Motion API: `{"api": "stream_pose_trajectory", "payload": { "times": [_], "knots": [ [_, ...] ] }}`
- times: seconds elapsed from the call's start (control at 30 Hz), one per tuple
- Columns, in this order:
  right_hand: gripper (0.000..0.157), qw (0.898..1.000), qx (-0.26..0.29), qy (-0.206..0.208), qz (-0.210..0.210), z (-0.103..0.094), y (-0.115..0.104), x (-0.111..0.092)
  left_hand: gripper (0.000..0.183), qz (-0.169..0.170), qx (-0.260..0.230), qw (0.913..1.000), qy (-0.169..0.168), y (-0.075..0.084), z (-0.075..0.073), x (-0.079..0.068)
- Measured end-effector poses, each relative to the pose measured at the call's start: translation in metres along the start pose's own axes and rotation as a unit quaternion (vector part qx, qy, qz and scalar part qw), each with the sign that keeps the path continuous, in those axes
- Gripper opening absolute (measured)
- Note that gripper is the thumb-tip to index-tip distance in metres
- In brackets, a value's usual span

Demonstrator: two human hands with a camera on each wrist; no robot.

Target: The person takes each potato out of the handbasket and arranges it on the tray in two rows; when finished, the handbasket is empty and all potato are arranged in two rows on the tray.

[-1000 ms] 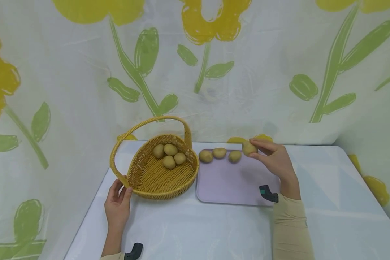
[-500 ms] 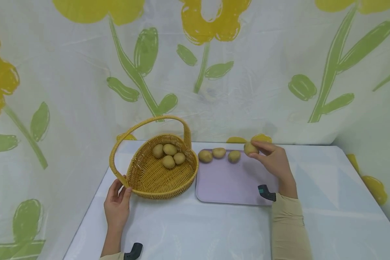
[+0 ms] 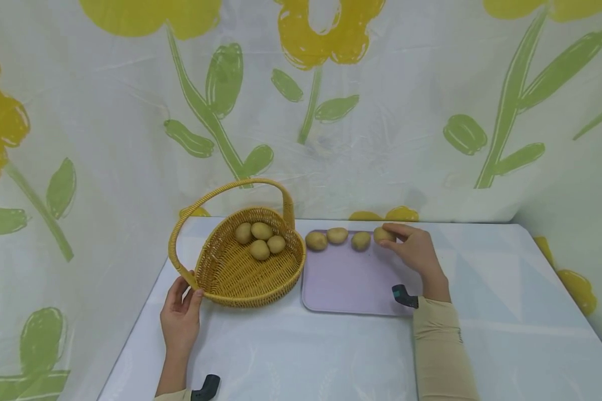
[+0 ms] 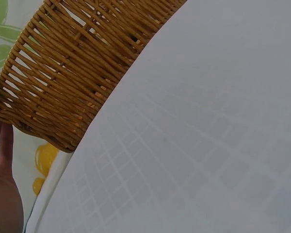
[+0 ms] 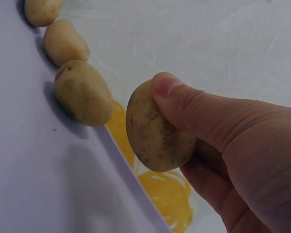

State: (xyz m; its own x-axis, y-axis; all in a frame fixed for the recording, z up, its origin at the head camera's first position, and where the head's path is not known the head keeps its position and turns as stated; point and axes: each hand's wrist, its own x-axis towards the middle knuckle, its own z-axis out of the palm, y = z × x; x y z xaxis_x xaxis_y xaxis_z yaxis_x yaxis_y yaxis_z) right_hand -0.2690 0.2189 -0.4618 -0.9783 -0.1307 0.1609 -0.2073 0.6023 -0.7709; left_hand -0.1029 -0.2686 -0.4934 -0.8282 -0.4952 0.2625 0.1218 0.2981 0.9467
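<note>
In the head view a yellow wicker basket (image 3: 251,301) with a tall arched handle stands at left centre, several potatoes (image 3: 260,250) grouped toward its back. My left hand (image 3: 181,317) grips its rim at the foot of the handle, thumb outside. A potato (image 5: 155,131) is pinched between the thumb and fingers of my right hand (image 3: 416,249), over the back of the lilac tray (image 3: 353,284). Left of it, three more potatoes (image 3: 360,241) lie in a row along the tray's back edge. The right wrist view shows the held potato apart from the nearest one.
Basket and tray stand side by side on a white table (image 3: 301,356) with a pale pattern. Behind the table hangs a sheet (image 3: 391,122) printed with yellow flowers and green leaves, close to the tray's back edge.
My right hand has lowered with its potato toward the tray's back edge, moving slightly left. The left hand and the basket stay as they were.
</note>
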Motion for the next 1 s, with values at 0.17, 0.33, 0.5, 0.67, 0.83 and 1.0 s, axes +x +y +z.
{"api": "stream_pose_trajectory", "payload": {
  "times": [0.17,0.33,0.5,0.67,0.83,1.0],
  "knots": [
    [0.05,0.999,-0.032,-0.025,0.023,0.004,0.001,0.001,0.048,-0.009,0.004,0.9999,0.003,0.001,0.0,0.0],
    [0.048,0.996,-0.079,-0.043,0.03,0.008,0.0,0.002,0.05,-0.013,0.002,0.9999,0.003,0.0,0.0,0.0],
    [0.049,0.994,-0.094,-0.055,0.034,0.014,0.002,0.002,0.05,-0.018,-0.001,0.9998,0.002,0.0,0.0,0.0],
    [0.048,0.994,-0.095,-0.055,0.028,0.016,0.005,0.004,0.049,-0.019,0.003,0.9998,0.001,0.001,0.0,0.0],
    [0.05,0.992,-0.102,-0.061,0.035,0.017,0.004,0.005,0.049,-0.016,0.002,0.9999,0.003,0.0,0.0,0.0],
    [0.048,0.992,-0.107,-0.059,0.036,0.015,0.001,0.004,0.048,-0.012,0.003,0.9999,0.0,0.001,0.0,0.0]
  ]
}}
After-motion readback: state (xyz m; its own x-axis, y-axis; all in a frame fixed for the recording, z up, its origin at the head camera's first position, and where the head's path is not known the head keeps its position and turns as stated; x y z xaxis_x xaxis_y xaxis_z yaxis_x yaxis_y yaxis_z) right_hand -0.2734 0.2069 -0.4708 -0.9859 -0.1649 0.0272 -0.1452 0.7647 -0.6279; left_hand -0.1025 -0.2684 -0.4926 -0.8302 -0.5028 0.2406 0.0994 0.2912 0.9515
